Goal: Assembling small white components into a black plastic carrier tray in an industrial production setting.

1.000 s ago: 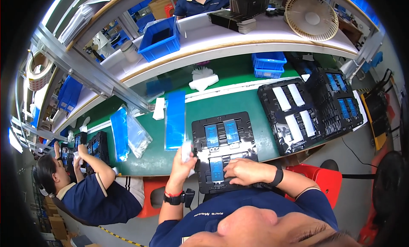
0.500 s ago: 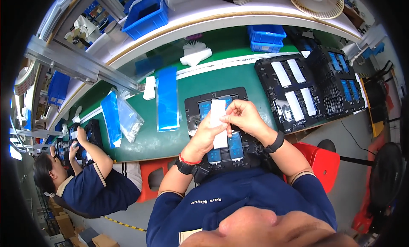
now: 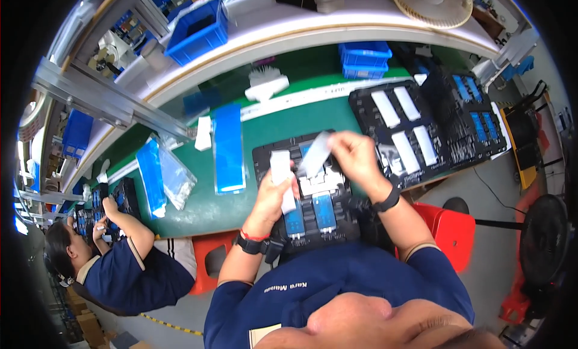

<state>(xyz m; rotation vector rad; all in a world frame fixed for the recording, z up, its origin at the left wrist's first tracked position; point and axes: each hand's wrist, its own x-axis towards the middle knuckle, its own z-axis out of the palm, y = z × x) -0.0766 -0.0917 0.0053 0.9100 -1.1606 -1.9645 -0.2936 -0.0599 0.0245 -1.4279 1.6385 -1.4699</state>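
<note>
My left hand (image 3: 276,200) is closed on a long white strip (image 3: 280,164), held upright over the left side of a black tray (image 3: 263,156). My right hand (image 3: 356,156) pinches the upper end of a thin, whitish see-through strip (image 3: 315,155), which hangs slanted over the tray's far half. In the tray's near half lie two flat rectangular parts with blue faces, a right one (image 3: 325,212) and a left one (image 3: 294,224). A white and silvery patch (image 3: 320,184) shows below the see-through strip. My hands and the strips hide part of the tray's far half.
To the right, a black tray (image 3: 367,105) carries several white strips; beside it, another black tray (image 3: 450,117) holds blue-faced parts. Blue film sheets (image 3: 227,150) and a clear bag (image 3: 174,180) lie left. Blue bins (image 3: 365,57) stand behind. A co-worker (image 3: 129,268) sits left.
My hands have moved apart: the right has gone right and lifted the see-through strip away, while the left keeps the white strip and has shifted left. The view has shifted slightly.
</note>
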